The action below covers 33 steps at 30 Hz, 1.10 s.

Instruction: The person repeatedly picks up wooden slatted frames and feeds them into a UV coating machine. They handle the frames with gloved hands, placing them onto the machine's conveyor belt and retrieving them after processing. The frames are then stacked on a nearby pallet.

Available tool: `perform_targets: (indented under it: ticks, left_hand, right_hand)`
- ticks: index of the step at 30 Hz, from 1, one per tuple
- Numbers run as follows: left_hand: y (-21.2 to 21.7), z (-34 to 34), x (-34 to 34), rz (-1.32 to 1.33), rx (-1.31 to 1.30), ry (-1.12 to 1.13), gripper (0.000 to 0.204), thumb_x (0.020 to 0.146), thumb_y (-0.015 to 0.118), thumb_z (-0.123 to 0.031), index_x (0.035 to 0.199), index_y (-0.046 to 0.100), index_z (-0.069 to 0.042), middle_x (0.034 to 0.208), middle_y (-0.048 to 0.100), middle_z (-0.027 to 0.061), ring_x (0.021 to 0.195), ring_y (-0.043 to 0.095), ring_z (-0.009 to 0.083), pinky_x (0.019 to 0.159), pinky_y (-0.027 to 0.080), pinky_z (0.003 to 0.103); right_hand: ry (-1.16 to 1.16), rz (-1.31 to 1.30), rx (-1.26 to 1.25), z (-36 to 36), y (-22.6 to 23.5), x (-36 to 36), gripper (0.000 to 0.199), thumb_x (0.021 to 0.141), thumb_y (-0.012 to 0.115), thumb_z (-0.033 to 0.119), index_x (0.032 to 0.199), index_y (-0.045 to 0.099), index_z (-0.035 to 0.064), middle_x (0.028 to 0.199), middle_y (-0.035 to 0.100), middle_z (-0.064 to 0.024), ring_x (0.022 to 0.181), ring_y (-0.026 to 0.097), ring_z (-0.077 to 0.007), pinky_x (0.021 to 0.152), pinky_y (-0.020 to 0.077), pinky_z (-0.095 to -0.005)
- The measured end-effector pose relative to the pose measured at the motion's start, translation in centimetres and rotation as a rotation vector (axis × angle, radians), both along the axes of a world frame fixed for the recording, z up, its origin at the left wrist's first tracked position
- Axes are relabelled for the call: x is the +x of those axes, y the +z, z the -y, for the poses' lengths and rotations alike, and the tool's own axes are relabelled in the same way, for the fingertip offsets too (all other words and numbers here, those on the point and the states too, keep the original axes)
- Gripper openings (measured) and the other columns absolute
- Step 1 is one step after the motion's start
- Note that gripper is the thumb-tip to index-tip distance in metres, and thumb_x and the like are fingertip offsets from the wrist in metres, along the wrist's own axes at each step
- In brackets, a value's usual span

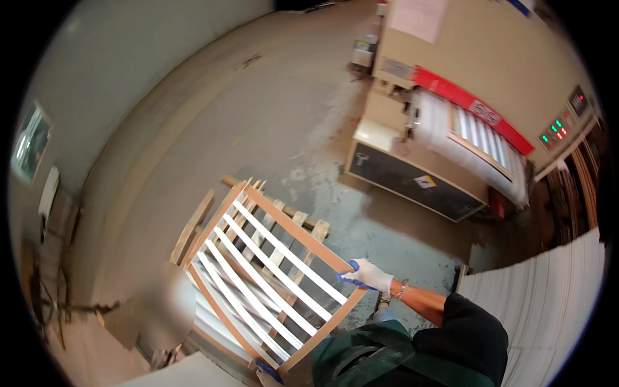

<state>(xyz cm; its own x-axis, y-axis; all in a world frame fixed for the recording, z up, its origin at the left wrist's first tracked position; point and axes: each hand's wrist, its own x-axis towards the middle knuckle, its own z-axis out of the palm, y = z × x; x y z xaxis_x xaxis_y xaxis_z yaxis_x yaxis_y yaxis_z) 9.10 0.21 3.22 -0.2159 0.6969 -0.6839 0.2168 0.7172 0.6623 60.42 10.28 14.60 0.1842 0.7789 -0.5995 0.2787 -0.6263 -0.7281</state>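
A rectangular panel with a brown wood-coloured border and several white slats (300, 231) slants across the lower middle, tilted. My right hand (367, 274), in a white glove with blue on the fingers, is closed on its right corner. My left hand (267, 375) is partly visible at the bottom edge, also in a white and blue glove. It grips the panel's near corner, with most of the hand cut off by the picture's edge. Through the slats a wooden pallet (320, 231) shows on the floor. More white slatted pieces lie below the panel's left side.
A beige machine (503, 61) with a red bar (471, 106) and lit display stands at the far right. Another slatted panel (480, 155) lies in its opening. A tall white stack (541, 303) rises at my right. A pale wall (148, 45) runs along the left.
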Motion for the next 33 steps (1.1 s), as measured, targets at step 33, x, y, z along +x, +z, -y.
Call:
perform_targets:
  ticks: [33]
  left_hand:
    - [11.1, -11.0, 62.7, -0.343, 0.803, -1.415, 0.047, 0.106, 0.036, -0.033, 0.1, 0.062, 0.006, 0.092, 0.065, 0.0305, 0.088, 0.063, 0.0474, 0.076, 0.049, 0.052]
  right_hand:
    - [-1.329, -0.038, 0.611, 42.0, 1.6, 34.2, 0.037, 0.101, 0.057, 0.04, 0.089, 0.062, 0.006, 0.072, 0.053, -0.0005, 0.058, 0.057, -0.0124, 0.051, 0.0501, -0.0314]
